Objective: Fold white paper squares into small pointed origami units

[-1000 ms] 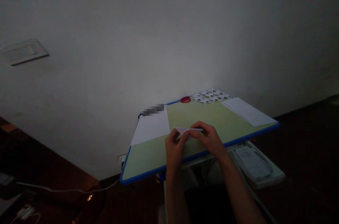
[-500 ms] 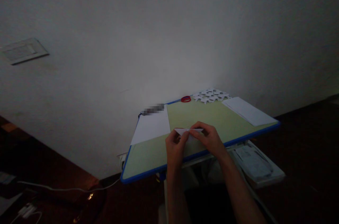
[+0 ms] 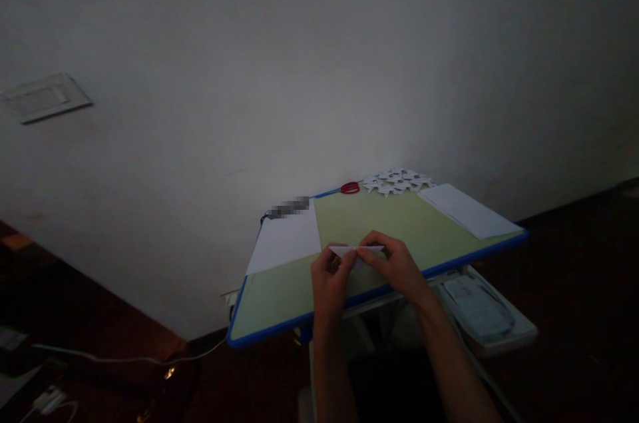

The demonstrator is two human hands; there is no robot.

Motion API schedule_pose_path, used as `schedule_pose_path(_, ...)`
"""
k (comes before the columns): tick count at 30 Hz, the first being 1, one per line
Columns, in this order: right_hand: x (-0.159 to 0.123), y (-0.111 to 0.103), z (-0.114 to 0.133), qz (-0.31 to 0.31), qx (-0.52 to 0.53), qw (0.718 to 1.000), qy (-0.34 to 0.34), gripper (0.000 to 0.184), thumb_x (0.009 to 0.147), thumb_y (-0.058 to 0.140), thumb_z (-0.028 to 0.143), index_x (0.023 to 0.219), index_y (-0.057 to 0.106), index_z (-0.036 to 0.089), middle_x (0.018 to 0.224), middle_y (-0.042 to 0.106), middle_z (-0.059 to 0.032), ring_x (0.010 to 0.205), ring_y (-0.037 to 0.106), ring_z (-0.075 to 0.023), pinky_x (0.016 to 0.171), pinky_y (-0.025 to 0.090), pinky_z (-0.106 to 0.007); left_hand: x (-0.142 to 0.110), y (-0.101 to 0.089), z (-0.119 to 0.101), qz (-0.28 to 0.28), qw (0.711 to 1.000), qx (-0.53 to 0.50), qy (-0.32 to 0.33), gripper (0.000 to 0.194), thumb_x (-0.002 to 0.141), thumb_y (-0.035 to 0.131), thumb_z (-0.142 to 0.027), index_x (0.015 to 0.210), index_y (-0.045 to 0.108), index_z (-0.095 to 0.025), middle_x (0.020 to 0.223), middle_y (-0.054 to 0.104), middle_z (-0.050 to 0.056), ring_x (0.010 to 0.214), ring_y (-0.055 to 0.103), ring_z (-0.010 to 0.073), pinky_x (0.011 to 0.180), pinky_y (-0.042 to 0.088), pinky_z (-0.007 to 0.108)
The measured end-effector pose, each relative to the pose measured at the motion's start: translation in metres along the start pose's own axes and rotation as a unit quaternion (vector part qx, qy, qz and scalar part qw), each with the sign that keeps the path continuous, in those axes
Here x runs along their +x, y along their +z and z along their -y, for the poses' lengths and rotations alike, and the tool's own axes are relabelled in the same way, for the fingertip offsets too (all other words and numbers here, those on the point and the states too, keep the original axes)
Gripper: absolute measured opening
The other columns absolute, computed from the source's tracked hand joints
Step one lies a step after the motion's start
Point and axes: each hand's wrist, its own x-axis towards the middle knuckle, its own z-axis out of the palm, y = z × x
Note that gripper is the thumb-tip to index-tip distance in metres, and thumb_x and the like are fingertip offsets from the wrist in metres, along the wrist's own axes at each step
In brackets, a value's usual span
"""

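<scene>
My left hand point(image 3: 328, 283) and right hand point(image 3: 399, 266), fingers nearly closed, pinch a folded white paper point(image 3: 342, 250) over the green-topped table point(image 3: 274, 310).

White paper sheets point(image 3: 472, 211) look smooth and matt; the table point(image 3: 369, 220) is matt, the wall point(image 3: 309, 76) matt, faintly rough.
</scene>
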Motion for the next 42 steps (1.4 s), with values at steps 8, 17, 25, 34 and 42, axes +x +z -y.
schedule_pose_path(8, 0.0002, 0.0020, -0.0005, -0.011, -0.038, 0.998, -0.055, 0.011, 0.089, 0.066, 0.028, 0.081, 0.066, 0.020, 0.077, 0.063, 0.0010, 0.075, 0.059, -0.0171, 0.069, 0.044, -0.027, -0.0007, -0.0012, 0.0019, 0.005, 1.000, 0.024, 0.020, 0.018, 0.080, 0.077, -0.031, 0.080, 0.070, -0.015, 0.075, 0.066, 0.001, 0.073, 0.061, 0.0151, 0.068, 0.046, 0.023)
schedule_pose_path(17, 0.0021, 0.0043, 0.0013, -0.028, -0.018, 0.999, -0.031, 0.014, 0.091, 0.065, 0.033, 0.084, 0.069, 0.021, 0.081, 0.068, -0.0007, 0.079, 0.062, -0.0189, 0.073, 0.047, -0.028, 0.0014, 0.0032, -0.0005, -0.021, 0.999, -0.020, -0.031, 0.026, 0.077, 0.080, -0.038, 0.091, 0.077, -0.016, 0.090, 0.077, 0.006, 0.082, 0.070, 0.0199, 0.075, 0.052, 0.028)
schedule_pose_path(25, 0.0024, 0.0043, 0.0004, -0.045, -0.002, 0.998, -0.037, 0.014, 0.088, 0.069, 0.033, 0.082, 0.071, 0.021, 0.080, 0.069, -0.0013, 0.079, 0.064, -0.0194, 0.073, 0.048, -0.028, 0.0008, 0.0044, -0.0028, -0.032, 0.999, -0.017, -0.038, 0.028, 0.074, 0.082, -0.039, 0.086, 0.078, -0.014, 0.083, 0.077, 0.007, 0.076, 0.068, 0.0195, 0.070, 0.052, 0.028)
schedule_pose_path(34, 0.0032, 0.0049, -0.0004, -0.028, -0.005, 0.999, -0.041, 0.013, 0.087, 0.068, 0.031, 0.079, 0.069, 0.021, 0.078, 0.068, -0.0007, 0.079, 0.064, -0.0191, 0.076, 0.050, -0.030, 0.0019, 0.0011, 0.0024, -0.028, 0.999, 0.016, -0.001, 0.020, 0.077, 0.079, -0.034, 0.081, 0.074, -0.015, 0.078, 0.073, 0.004, 0.075, 0.066, 0.0179, 0.069, 0.049, 0.026)
schedule_pose_path(42, 0.0046, 0.0058, -0.0028, -0.035, -0.029, 0.998, -0.037, 0.015, 0.089, 0.063, 0.032, 0.079, 0.066, 0.021, 0.078, 0.067, -0.0007, 0.076, 0.062, -0.0185, 0.075, 0.049, -0.029, 0.0028, 0.0029, 0.0011, -0.009, 1.000, 0.014, -0.014, 0.023, 0.078, 0.079, -0.038, 0.083, 0.074, -0.016, 0.081, 0.073, 0.005, 0.076, 0.067, 0.0185, 0.072, 0.050, 0.026)
